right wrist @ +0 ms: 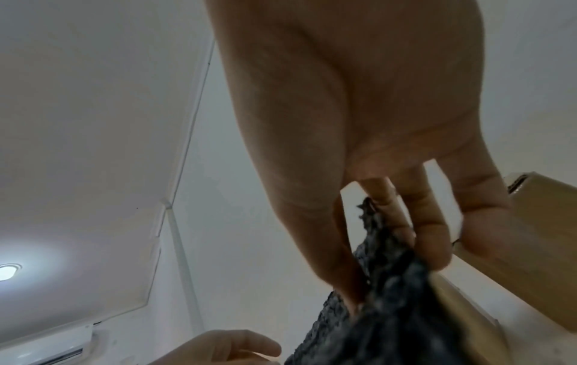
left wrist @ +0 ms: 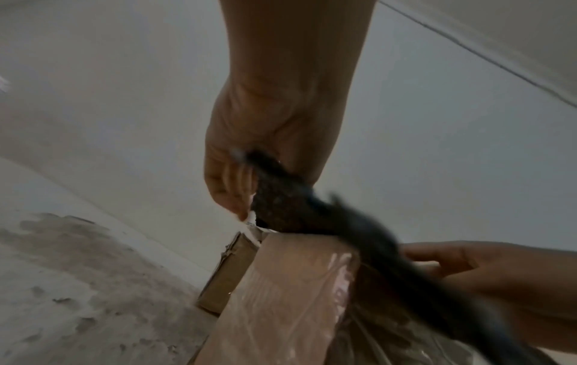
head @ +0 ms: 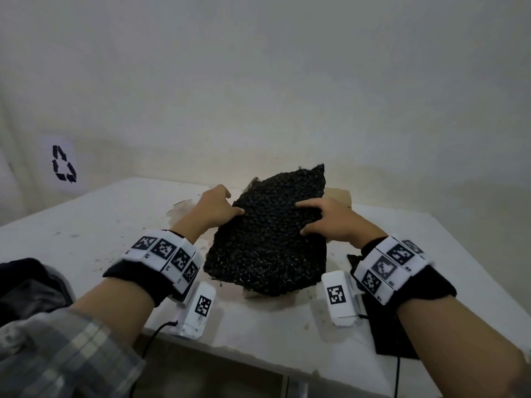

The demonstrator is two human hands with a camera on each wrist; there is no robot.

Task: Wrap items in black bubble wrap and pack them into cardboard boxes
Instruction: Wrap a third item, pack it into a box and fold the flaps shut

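A sheet of black bubble wrap (head: 270, 234) is draped over a cardboard box (head: 339, 193) in the middle of the white table (head: 86, 225). My left hand (head: 218, 206) pinches the sheet's left edge between thumb and fingers, as the left wrist view shows: the left hand (left wrist: 240, 177) holds the bubble wrap (left wrist: 281, 205) above a tape-covered box (left wrist: 281, 296). My right hand (head: 324, 219) grips the sheet's right side, and in the right wrist view its fingers (right wrist: 431, 237) curl over the bubble wrap (right wrist: 384, 284). The box's contents are hidden.
A flat black sheet (head: 393, 331) lies on the table under my right forearm. A recycling sign (head: 64, 163) hangs on the wall at left. The tabletop is worn and stained (left wrist: 78, 271) left of the box. Dark fabric (head: 26, 282) sits at the table's near left edge.
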